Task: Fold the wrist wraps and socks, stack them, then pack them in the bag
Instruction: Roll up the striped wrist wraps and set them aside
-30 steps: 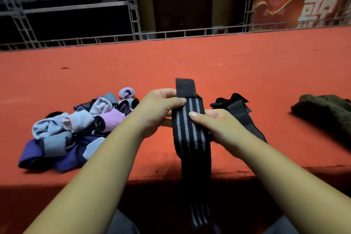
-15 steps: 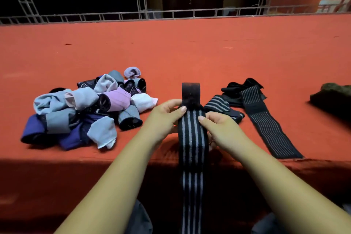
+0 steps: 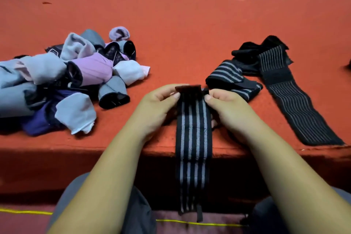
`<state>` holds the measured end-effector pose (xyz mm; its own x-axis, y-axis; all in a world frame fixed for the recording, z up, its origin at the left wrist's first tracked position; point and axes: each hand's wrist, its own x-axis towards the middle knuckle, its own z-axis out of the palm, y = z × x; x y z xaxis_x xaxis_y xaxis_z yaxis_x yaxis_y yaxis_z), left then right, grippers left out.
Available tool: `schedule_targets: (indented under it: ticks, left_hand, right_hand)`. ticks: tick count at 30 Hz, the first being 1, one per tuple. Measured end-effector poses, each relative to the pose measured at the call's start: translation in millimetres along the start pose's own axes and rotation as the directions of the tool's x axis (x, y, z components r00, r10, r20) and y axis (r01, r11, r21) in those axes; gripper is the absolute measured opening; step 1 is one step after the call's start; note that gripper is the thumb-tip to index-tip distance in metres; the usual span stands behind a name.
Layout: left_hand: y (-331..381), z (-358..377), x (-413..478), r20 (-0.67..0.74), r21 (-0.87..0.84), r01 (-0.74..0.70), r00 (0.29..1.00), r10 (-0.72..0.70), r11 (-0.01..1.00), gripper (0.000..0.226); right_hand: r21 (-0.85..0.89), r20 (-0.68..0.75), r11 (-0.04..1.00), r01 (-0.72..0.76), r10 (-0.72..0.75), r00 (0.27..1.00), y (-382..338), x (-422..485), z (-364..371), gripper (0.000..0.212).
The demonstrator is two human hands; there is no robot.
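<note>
On the surface [image 3: 190,24], a heap of socks [image 3: 76,81] lies to the left, and a wrist wrap [image 3: 193,135] sits mid-front, its lower length hanging over the front edge. The left hand [image 3: 157,108] and right hand [image 3: 228,108] flank its upper end; just right of them lies a bunched wrap [image 3: 228,76], and further right a long wrap [image 3: 296,104] stretches flat toward the front edge.

Person, seen from the head camera. Left forearm [image 3: 106,176] and right forearm [image 3: 284,176], lower half of the frame: uncovered from elbow to wrist. Left hand [image 3: 157,108] and right hand [image 3: 226,108], centre: ungloved, with short, plain thumbnails. Trousers [image 3: 138,214], bottom edge: dark grey cloth over both knees.
</note>
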<state>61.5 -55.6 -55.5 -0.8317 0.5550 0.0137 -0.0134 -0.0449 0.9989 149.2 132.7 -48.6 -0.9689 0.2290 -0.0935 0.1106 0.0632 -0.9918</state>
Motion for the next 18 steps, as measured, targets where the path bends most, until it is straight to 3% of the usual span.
schedule_targets:
  ticks: [5,18]
  left_hand:
    - [-1.4,-3.2,3.9,0.061,-0.034,0.03,0.998,-0.028,0.999,0.035]
    - [-0.7,-2.5,-3.5,0.022,-0.065,-0.001,1.0,0.003,0.998,0.037]
  right_hand:
    - [0.067,0.057,0.997,-0.036,0.033,0.998,-7.1,1.1,-2.7,0.03]
    - [0.135,0.041,0.991,0.005,-0.011,0.999,-4.7,-6.0,-2.5,0.024]
